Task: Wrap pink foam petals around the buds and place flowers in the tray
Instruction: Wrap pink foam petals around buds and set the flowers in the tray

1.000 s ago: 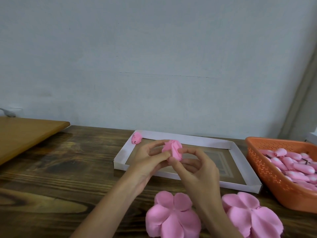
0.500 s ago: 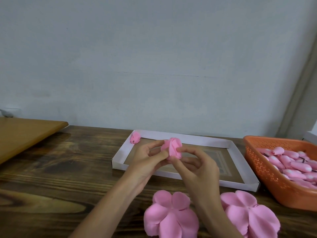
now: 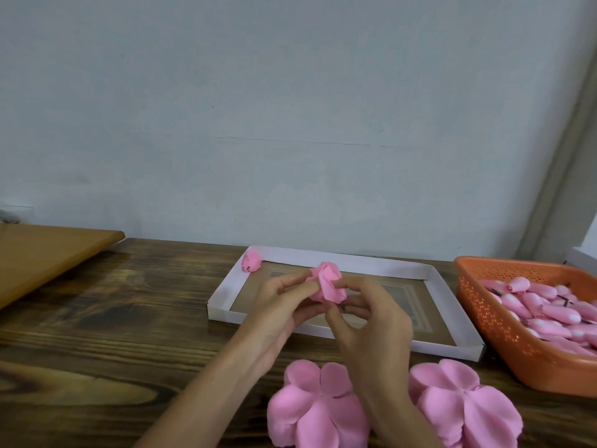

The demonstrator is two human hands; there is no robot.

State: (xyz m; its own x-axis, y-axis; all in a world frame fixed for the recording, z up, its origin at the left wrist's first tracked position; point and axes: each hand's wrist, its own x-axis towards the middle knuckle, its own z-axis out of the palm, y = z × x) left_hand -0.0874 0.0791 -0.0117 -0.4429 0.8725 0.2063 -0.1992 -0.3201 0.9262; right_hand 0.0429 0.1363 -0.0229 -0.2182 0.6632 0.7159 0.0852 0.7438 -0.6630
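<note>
We see a half-wrapped pink foam flower (image 3: 326, 282) held above the near half of the white cardboard tray (image 3: 349, 260), between two bare hands. The left hand (image 3: 281, 305) pinches it from its 9 o'clock side, thumb and fingers curled against the petals. The right hand (image 3: 365, 321) pinches its base from about 5 o'clock, fingertips bent in under the bloom. One finished flower (image 3: 251, 260) lies in the tray's 11 o'clock corner. At 6 o'clock of the hands, two flat petal pieces (image 3: 316, 409) (image 3: 465, 405) rest on the dark wooden surface (image 3: 97, 334). At the tray's 3 o'clock, just beside it, an orange basket (image 3: 504, 334) holds a heap of pink buds (image 3: 542, 305).
</note>
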